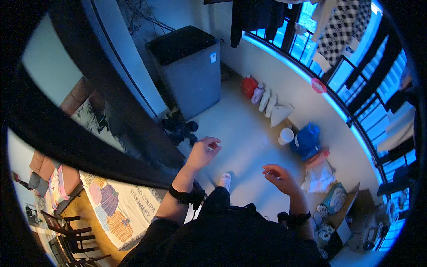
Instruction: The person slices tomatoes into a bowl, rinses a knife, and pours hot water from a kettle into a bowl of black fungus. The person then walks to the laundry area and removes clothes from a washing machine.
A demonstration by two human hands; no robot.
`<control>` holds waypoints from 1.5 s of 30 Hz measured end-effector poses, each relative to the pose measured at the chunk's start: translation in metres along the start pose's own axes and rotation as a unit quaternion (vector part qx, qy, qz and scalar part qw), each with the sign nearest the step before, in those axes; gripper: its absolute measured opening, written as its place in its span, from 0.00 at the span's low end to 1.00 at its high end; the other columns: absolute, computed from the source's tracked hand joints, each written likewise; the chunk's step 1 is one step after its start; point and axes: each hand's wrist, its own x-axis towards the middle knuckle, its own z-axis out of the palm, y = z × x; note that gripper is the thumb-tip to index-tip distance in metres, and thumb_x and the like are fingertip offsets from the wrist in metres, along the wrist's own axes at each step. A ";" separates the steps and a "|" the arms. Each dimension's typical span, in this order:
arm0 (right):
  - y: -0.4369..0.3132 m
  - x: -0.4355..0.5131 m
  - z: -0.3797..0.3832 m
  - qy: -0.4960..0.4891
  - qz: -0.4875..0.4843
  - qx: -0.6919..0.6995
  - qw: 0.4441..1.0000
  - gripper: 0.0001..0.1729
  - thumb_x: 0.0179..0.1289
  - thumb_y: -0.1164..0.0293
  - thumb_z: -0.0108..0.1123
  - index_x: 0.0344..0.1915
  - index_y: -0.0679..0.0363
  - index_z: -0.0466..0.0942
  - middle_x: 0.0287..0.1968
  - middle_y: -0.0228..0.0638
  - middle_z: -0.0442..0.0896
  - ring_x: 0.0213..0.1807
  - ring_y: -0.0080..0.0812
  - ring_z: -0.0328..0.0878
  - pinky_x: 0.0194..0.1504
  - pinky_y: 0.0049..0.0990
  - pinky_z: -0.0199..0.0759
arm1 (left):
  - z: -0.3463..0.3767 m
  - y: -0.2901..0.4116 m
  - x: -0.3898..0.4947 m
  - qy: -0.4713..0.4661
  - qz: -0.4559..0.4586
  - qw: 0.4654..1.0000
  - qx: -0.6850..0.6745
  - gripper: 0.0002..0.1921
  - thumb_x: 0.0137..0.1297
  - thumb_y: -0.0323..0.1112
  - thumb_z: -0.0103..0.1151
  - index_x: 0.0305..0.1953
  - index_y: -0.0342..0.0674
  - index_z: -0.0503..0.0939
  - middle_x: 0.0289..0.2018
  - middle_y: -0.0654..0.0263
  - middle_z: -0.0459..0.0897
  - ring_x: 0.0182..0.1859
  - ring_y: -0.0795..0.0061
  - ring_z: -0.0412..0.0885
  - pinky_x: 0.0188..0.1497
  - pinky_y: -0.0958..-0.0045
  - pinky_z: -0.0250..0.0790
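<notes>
My left hand (202,153) hangs in the air over the pale floor (233,116), its fingers loosely curled with a gap to the thumb. It holds nothing. Farther right, my right hand (279,178) is also raised and bare, its fingers bent but apart. Both wrists wear black straps. Below the hands one foot in a light shoe (225,180) stands on the floor. Ahead is a top-loading washing machine (191,76) with a grey body and dark lid. Nearest my left hand, at the doorway, lies a dark bundled object (181,128) that I cannot make out.
Along the window wall stand a red jug (249,86), several pale bottles, a white bucket (286,136), a blue bag (305,141) and a cardboard box (348,213). Clothes (343,30) hang above. A dark sliding-door frame (133,116) borders the left, with a patterned rug (116,207) beyond.
</notes>
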 end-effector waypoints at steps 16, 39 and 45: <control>0.135 0.391 -0.126 0.028 0.173 0.055 0.983 0.18 0.64 0.68 0.64 0.52 0.60 0.78 0.42 0.35 0.84 0.43 0.24 0.79 0.47 0.24 0.74 | -0.171 -0.238 0.436 0.193 -0.115 0.930 0.291 0.07 0.62 0.36 0.61 0.39 0.44 0.80 0.38 0.59 0.78 0.38 0.58 0.81 0.41 0.62 0.73; 0.033 0.949 -0.054 -0.177 -0.076 -0.119 0.974 0.14 0.64 0.72 0.62 0.50 0.60 0.78 0.42 0.35 0.83 0.40 0.27 0.81 0.41 0.26 0.75 | -0.330 -0.415 0.632 0.022 -0.025 0.819 0.573 0.25 0.45 0.43 0.70 0.47 0.46 0.79 0.43 0.65 0.78 0.50 0.62 0.76 0.60 0.55 0.61; 0.075 0.951 -0.016 -0.109 0.061 -0.090 0.988 0.14 0.64 0.73 0.62 0.50 0.59 0.78 0.39 0.37 0.84 0.38 0.27 0.81 0.41 0.27 0.76 | -0.479 -0.358 0.647 -0.015 -0.074 0.726 0.684 0.16 0.54 0.38 0.66 0.45 0.48 0.81 0.39 0.65 0.83 0.45 0.66 0.78 0.62 0.55 0.60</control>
